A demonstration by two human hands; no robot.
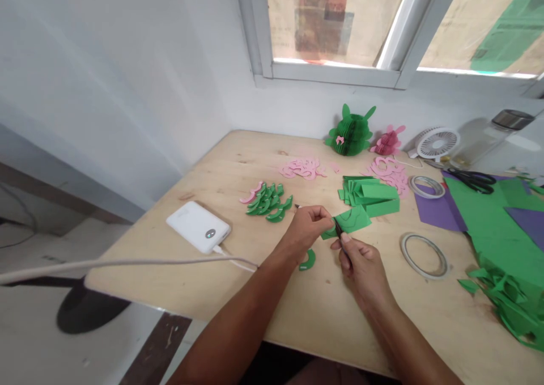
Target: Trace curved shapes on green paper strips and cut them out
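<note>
Pale wood-grained tabletop (170, 283) meets a white wall (178, 90) in the head view. Green paper (357, 219), thin and marked with curved lines, lies just beyond the right hand (360, 260), its long axis slanting away rightward. The left hand (312, 223) pinches its left end; the right grips a slim dark tool (339, 229), perhaps scissors.

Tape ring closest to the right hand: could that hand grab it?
Probably yes: the tape ring lies near the right hand, with bare tabletop between them, but that hand is holding a dark tool.
</note>
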